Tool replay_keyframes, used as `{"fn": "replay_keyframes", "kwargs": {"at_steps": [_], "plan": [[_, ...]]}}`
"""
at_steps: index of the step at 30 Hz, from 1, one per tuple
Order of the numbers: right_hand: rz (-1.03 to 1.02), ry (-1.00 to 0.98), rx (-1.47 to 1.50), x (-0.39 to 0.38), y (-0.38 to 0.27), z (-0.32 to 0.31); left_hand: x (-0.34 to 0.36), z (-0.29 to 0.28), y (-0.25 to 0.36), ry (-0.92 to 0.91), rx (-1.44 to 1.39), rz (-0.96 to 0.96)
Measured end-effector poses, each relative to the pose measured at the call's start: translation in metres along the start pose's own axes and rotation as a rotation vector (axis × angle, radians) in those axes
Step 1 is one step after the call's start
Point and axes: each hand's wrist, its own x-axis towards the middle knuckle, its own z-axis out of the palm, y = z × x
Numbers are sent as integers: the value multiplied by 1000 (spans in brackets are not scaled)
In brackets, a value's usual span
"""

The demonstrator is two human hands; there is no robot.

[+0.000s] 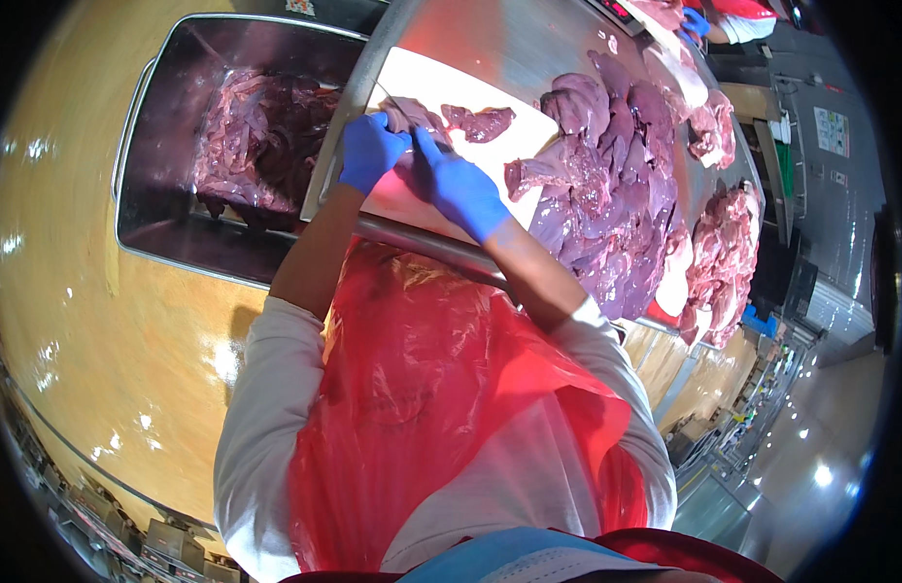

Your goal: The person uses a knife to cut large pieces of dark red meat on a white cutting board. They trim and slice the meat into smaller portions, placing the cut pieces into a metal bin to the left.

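Observation:
On a white cutting board lie a dark red organ-meat piece and a separate smaller piece. My blue-gloved left hand is closed on the left edge of the piece. My blue-gloved right hand is closed, index finger extended forward, on what looks like a knife, its thin blade pointing up-left over the meat; the handle is hidden in the hand.
Left is a metal tub holding meat. Right of the board lie several livers and paler meat piles on the steel table. At the top right are another person's gloved hand and a scale.

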Motion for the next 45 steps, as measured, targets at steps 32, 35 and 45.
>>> {"fn": "replay_keyframes", "kwargs": {"at_steps": [32, 35, 45], "plan": [[622, 689, 700, -329, 123, 91, -24, 7, 36, -746, 319, 1080], [747, 691, 696, -346, 115, 110, -4, -64, -9, -604, 496, 793], [708, 912, 675, -352, 123, 121, -19, 117, 107, -278, 155, 801]]}}
